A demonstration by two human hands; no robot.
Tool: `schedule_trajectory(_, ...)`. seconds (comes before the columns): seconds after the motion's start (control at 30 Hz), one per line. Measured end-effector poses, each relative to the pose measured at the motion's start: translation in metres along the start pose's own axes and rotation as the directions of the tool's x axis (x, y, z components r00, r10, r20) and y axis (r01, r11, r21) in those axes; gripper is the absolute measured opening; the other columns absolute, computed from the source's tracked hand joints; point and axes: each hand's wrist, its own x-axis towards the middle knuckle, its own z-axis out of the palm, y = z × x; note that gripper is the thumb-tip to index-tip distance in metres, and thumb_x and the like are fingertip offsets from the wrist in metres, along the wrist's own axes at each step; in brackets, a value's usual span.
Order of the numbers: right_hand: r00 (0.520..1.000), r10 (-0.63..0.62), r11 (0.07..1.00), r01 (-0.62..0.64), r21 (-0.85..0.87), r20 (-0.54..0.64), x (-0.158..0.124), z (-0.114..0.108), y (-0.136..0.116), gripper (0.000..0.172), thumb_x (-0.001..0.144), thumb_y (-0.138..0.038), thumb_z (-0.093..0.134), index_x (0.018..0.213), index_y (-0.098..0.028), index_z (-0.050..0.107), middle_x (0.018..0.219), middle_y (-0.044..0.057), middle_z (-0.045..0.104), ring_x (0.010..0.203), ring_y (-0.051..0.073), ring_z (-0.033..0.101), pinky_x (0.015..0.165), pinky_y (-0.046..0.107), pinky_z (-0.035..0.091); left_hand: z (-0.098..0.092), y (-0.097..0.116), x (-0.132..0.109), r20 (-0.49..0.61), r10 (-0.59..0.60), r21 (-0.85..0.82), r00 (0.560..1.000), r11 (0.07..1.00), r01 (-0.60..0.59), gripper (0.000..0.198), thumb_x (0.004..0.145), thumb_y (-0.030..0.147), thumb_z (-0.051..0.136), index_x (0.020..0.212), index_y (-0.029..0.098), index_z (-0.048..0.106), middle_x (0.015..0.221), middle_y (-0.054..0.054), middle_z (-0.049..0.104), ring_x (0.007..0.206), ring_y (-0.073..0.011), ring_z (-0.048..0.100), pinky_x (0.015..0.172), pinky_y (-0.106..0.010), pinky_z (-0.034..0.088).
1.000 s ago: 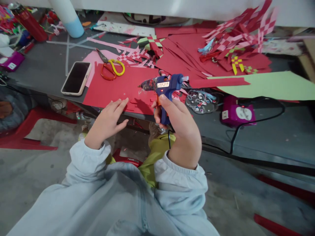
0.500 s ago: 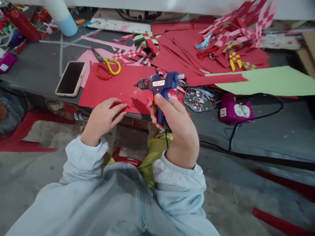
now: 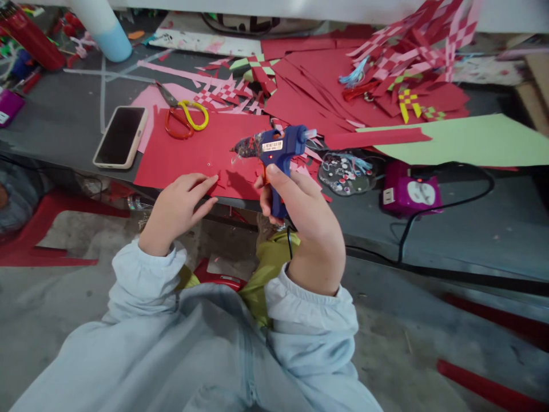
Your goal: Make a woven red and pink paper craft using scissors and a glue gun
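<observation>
My right hand (image 3: 298, 200) is wrapped around the handle of a blue hot glue gun (image 3: 281, 143), thumb along its side. Its nozzle points left over a sheet of red paper (image 3: 171, 163), and a small red light glows on its body. At the near edge of that sheet is my left hand (image 3: 182, 203), thumb and fingers apart. Its fingertips come close to a small red paper scrap (image 3: 219, 178); whether they touch it I cannot tell. Scissors with red and yellow handles (image 3: 185, 119) lie on the sheet.
A phone (image 3: 120, 137) lies left of the red sheet. To the right are a tray of small beads (image 3: 348, 173), a purple power socket box (image 3: 409, 191) with a black cord, and green paper (image 3: 472, 140). Woven strips (image 3: 412, 57) pile up behind. A bottle (image 3: 103, 31) stands back left.
The fingers of my left hand have drawn closer together and lowered slightly toward the small red scrap. My right hand and the glue gun stay nearly in place, while the whole view shifts a little.
</observation>
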Motion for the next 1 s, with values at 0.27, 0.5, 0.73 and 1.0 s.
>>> schedule_trajectory(0.27, 0.998, 0.044, 0.998, -0.042, -0.043, 0.04, -0.001, -0.002, 0.005, 0.044, 0.085, -0.062, 0.054, 0.076, -0.02, 0.057, 0.049, -0.004, 0.053, 0.038, 0.006, 0.045, 0.038, 0.019, 0.034, 0.008, 0.001, 0.002, -0.008, -0.006, -0.016, 1.0, 1.0, 0.006, 0.051, 0.097, 0.042, 0.04, 0.136, 0.011, 0.053, 0.121, -0.018, 0.06, 0.111, -0.0289, 0.055, 0.095, -0.044, 0.048)
schedule_trajectory(0.5, 0.981, 0.142, 0.982, -0.123, -0.146, 0.13, -0.006, -0.003, 0.003, 0.041, 0.088, -0.057, 0.053, 0.072, -0.019, 0.055, 0.047, -0.004, 0.054, 0.038, 0.006, 0.045, 0.038, 0.017, 0.034, 0.009, 0.007, 0.003, -0.006, -0.033, -0.019, 0.999, 0.999, 0.033, 0.051, 0.097, 0.043, 0.041, 0.135, 0.01, 0.053, 0.121, -0.018, 0.059, 0.111, -0.0297, 0.054, 0.095, -0.045, 0.048)
schedule_trajectory(0.73, 0.972, 0.173, 0.973, -0.144, -0.182, 0.157, -0.005, -0.001, 0.005, 0.043, 0.089, -0.058, 0.05, 0.073, -0.019, 0.055, 0.048, -0.004, 0.055, 0.038, 0.006, 0.046, 0.038, 0.017, 0.036, 0.008, 0.008, 0.003, -0.016, -0.033, -0.04, 0.999, 0.999, 0.032, 0.049, 0.096, 0.041, 0.043, 0.133, 0.01, 0.054, 0.119, -0.017, 0.059, 0.109, -0.0288, 0.055, 0.095, -0.044, 0.048)
schedule_trajectory(1.0, 0.969, 0.2, 0.966, -0.17, -0.193, 0.146, -0.002, 0.0, 0.011, 0.046, 0.088, -0.063, 0.049, 0.073, -0.02, 0.054, 0.05, -0.004, 0.056, 0.037, 0.006, 0.047, 0.037, 0.018, 0.036, 0.009, 0.007, 0.002, -0.012, -0.03, -0.05, 0.999, 0.998, 0.03, 0.049, 0.096, 0.039, 0.044, 0.133, 0.009, 0.053, 0.12, -0.017, 0.059, 0.109, -0.0288, 0.055, 0.096, -0.044, 0.048)
